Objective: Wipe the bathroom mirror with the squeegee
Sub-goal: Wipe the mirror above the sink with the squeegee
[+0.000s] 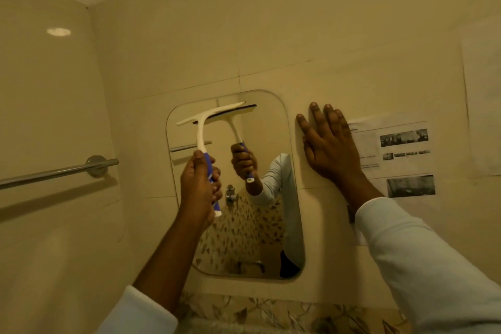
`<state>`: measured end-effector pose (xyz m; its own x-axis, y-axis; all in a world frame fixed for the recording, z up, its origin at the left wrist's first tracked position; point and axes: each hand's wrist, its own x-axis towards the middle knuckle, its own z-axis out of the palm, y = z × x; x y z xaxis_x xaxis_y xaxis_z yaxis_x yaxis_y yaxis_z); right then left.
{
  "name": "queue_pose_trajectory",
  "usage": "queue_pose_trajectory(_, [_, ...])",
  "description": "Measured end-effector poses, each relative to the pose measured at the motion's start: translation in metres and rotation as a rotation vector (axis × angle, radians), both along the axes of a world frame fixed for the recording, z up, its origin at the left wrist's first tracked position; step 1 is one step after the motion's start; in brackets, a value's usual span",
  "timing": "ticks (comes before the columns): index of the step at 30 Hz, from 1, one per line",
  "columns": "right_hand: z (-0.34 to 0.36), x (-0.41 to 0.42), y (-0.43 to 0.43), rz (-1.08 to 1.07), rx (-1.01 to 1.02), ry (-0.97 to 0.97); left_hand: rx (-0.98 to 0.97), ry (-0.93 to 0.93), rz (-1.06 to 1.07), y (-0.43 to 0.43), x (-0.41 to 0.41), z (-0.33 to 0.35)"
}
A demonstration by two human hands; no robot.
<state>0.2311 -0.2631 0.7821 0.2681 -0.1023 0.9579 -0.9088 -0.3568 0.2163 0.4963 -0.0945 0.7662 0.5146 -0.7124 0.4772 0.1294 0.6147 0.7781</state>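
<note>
A rounded rectangular mirror (273, 225) hangs on the cream tiled wall. My left hand (199, 184) grips the purple handle of a white squeegee (202, 127). Its blade lies slanted against the upper left part of the glass, near the top edge. The mirror shows the squeegee and the gripping hand reflected. My right hand (329, 144) rests flat on the wall just right of the mirror, fingers straight and spread upward, holding nothing.
A chrome towel bar (54, 172) juts from the left wall at hand height. A printed paper sheet (398, 154) with photos is stuck on the wall right of my right hand. Leaf-patterned tiles (284, 314) run below the mirror.
</note>
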Motion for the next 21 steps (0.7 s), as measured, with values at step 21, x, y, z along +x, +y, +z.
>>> queue_pose_trajectory(21, [0.0, -0.001, -0.003, -0.019, 0.011, -0.013, 0.071, -0.087, 0.033, -0.034, 0.026, -0.005])
